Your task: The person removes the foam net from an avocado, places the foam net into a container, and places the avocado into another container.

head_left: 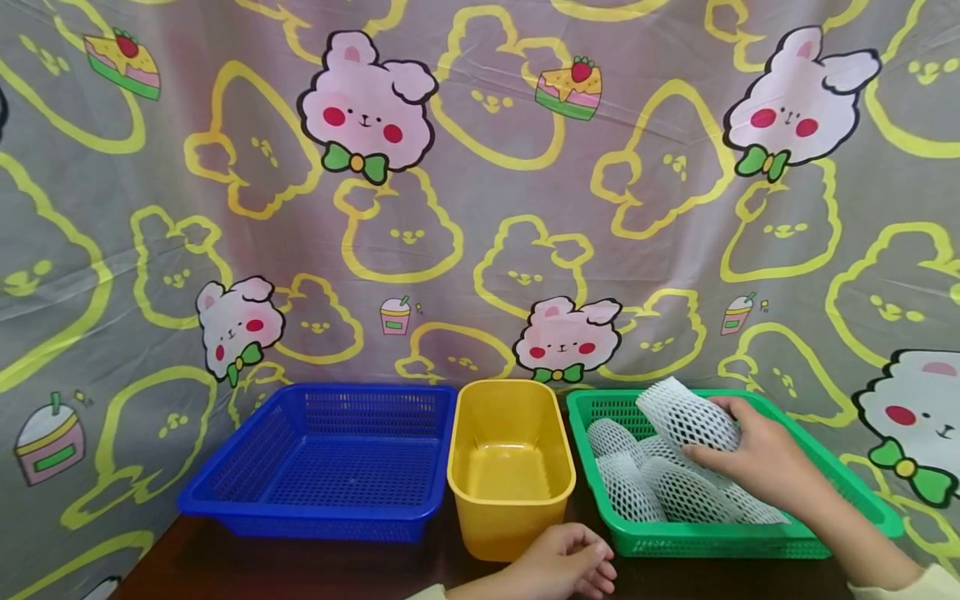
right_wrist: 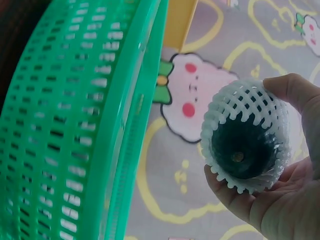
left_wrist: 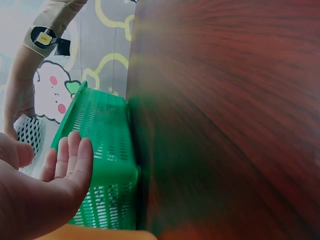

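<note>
Dark, rounded object in a white foam-mesh sleeve (head_left: pixel 688 423): located in the right hand (head_left: pixel 772 457), raised above the green perforated plastic basket (head_left: pixel 723 540) at the right of the scene. Grip state, right hand: holding the sleeved object, thumb on the near side, fingers on the far side. The grip bears on the object's right part; the remainder projects from the grip toward the far left. In the right wrist view, the thumb and fingers lie on opposite sides of the sleeve, and the object's dark end, bearing a small brownish mark, shows within the sleeve's edge.

Further white mesh sleeves (head_left: pixel 684 492) lie grouped in the green basket, below the held object.

Grip state, left hand (head_left: pixel 566 562): relaxed and wide, fingers loosely bent. Position: near side, just beside the deep yellow plastic container (head_left: pixel 510 529), left of the green basket and well apart from the held object.

The blue perforated plastic basket (head_left: pixel 322 527) stands left of the yellow container. All three stand on a dark reddish-brown wood-grain table (left_wrist: pixel 235 120).
</note>
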Action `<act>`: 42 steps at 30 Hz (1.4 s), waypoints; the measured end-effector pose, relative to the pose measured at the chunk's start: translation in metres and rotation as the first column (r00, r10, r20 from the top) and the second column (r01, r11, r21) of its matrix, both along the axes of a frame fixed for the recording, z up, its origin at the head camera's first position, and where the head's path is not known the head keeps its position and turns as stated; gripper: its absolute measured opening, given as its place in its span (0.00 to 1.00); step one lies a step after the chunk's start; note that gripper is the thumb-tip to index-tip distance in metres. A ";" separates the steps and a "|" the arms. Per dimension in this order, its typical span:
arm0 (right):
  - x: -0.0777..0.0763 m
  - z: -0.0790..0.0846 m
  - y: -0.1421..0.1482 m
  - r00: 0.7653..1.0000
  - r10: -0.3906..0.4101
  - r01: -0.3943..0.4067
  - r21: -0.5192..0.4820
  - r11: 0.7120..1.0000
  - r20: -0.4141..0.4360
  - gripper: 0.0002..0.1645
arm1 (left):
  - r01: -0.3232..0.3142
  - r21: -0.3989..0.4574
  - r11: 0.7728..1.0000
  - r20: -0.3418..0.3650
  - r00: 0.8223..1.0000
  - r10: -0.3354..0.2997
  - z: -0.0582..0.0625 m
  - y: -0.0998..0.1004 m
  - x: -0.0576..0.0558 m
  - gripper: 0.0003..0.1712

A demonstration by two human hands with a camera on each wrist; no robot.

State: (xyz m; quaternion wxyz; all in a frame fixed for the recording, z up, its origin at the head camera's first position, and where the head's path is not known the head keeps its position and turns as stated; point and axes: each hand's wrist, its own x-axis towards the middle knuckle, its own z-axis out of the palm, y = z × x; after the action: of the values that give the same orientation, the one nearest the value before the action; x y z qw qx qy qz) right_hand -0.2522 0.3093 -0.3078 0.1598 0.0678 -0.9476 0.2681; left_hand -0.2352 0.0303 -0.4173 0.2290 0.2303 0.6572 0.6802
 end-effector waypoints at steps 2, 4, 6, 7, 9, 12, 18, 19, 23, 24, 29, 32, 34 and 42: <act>0.003 -0.001 -0.007 1.000 0.017 -0.017 -0.011 1.000 -0.001 0.50 | 0.001 -0.033 0.999 -0.007 1.000 -0.001 0.001 -0.007 0.001 0.10; 0.007 -0.001 -0.014 0.999 0.035 -0.035 -0.020 0.999 -0.005 0.51 | 0.005 -0.048 0.999 -0.036 0.999 -0.007 0.001 -0.014 0.002 0.10; 0.010 -0.002 -0.021 0.998 0.056 -0.057 -0.034 0.998 -0.011 0.50 | 0.013 -0.045 0.999 -0.089 0.996 -0.017 0.001 -0.021 0.003 0.10; 0.012 -0.002 -0.024 0.998 0.066 -0.067 -0.043 0.997 -0.013 0.50 | 0.019 -0.040 0.999 -0.119 0.993 -0.023 0.000 -0.023 0.004 0.11; 0.016 -0.003 -0.032 0.996 0.090 -0.091 -0.059 0.994 -0.028 0.49 | 0.028 -0.034 0.999 -0.166 0.986 -0.033 -0.001 -0.029 0.004 0.12; 0.021 -0.006 -0.044 0.991 0.124 -0.127 -0.076 0.989 -0.054 0.47 | 0.027 -0.040 0.999 -0.208 0.978 -0.035 -0.003 -0.036 0.005 0.12; 0.031 -0.012 -0.069 0.970 0.212 -0.225 -0.113 0.968 -0.120 0.43 | 0.027 -0.056 0.998 -0.289 0.957 -0.042 -0.003 -0.052 0.006 0.13; 0.033 -0.013 -0.073 0.966 0.226 -0.241 -0.123 0.963 -0.125 0.43 | 0.033 -0.056 0.998 -0.300 0.953 -0.048 -0.003 -0.055 0.007 0.13; 0.040 -0.017 -0.086 0.952 0.274 -0.292 -0.137 0.947 -0.135 0.44 | 0.033 -0.076 0.997 -0.323 0.945 -0.056 -0.003 -0.067 0.007 0.12; 0.041 -0.018 -0.088 0.949 0.285 -0.302 -0.135 0.944 -0.134 0.45 | 0.029 -0.086 0.996 -0.335 0.940 -0.057 -0.003 -0.070 0.006 0.12; 0.047 -0.023 -0.101 0.931 0.348 -0.361 -0.117 0.925 -0.113 0.45 | 0.001 -0.159 0.987 -0.402 0.914 -0.065 -0.003 -0.087 0.006 0.11; 0.050 -0.025 -0.108 0.917 0.397 -0.399 -0.138 0.906 -0.048 0.45 | -0.003 -0.202 0.979 -0.422 0.902 -0.085 -0.003 -0.096 0.006 0.11; 0.052 -0.027 -0.113 0.903 0.429 -0.421 -0.177 0.890 0.011 0.45 | -0.001 -0.228 0.974 -0.434 0.895 -0.101 -0.002 -0.101 0.006 0.12; 0.054 -0.041 -0.127 0.834 0.534 -0.486 -0.275 0.830 0.139 0.43 | -0.006 -0.269 0.963 -0.516 0.845 -0.139 -0.006 -0.121 0.006 0.12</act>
State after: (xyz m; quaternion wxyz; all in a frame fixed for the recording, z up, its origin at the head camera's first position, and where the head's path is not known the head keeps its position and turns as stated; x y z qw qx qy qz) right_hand -0.1980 0.1821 -0.3492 -0.0120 0.2722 -0.8688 0.4136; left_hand -0.2295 -0.0905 -0.4229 0.0905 0.3996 0.7698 0.4894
